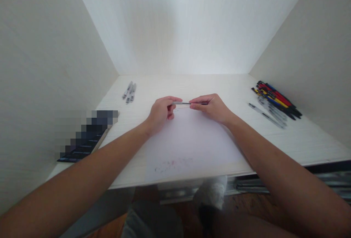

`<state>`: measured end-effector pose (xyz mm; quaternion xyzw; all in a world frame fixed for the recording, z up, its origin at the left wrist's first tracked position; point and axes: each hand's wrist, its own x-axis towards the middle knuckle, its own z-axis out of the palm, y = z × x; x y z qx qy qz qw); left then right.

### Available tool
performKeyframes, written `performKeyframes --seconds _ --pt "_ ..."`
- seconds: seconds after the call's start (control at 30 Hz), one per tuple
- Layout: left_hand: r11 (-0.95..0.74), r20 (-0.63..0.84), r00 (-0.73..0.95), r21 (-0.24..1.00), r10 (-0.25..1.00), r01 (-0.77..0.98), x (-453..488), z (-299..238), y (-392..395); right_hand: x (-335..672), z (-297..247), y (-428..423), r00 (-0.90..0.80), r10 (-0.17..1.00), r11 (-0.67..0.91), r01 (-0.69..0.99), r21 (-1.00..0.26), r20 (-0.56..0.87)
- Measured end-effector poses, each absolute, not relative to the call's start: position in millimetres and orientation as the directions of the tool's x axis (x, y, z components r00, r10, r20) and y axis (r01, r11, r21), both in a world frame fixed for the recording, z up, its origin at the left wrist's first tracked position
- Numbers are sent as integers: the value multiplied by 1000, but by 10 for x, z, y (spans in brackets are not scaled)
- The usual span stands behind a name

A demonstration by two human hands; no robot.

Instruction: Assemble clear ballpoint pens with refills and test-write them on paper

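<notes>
A slim pen (pixel 181 103) with a clear barrel lies level between my two hands, above the far edge of a white paper sheet (pixel 192 135). My left hand (pixel 163 110) is closed around its left end, the index finger stretched along it. Thumb and fingers of my right hand (pixel 210 107) pinch the dark right end. Whether the pen is in one piece or has its cap apart, I cannot tell. Small dark and reddish pen marks (pixel 172 164) show near the sheet's front edge, and a few faint strokes lie beneath my hands.
Several clear pens or caps (pixel 129 92) lie at the back left. On the right is a pile of red, yellow, blue and black pens (pixel 279 99), with clear pens (pixel 267 115) beside it. A dark, partly pixelated object (pixel 85 139) rests at the left. Panels enclose the white desk (pixel 131 135).
</notes>
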<state>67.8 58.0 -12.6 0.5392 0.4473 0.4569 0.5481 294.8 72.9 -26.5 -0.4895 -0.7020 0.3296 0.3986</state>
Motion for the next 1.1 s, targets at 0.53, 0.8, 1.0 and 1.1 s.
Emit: performKeyframes --seconds 0.53,0.8,1.0,1.1 --pt "-13 17 36 992 999 -123 636 -239 635 2949 -242 711 -136 955 296 425 -855 263" --pt "-11 9 -10 981 1000 -194 668 -159 578 2949 -240 709 -148 955 296 425 -855 257" --pt "-41 39 -18 985 999 -165 638 -186 614 2943 -238 706 -179 954 297 430 -853 241" --pt "-42 46 18 983 999 -178 652 -165 601 2945 -254 715 -167 955 295 426 -855 246"
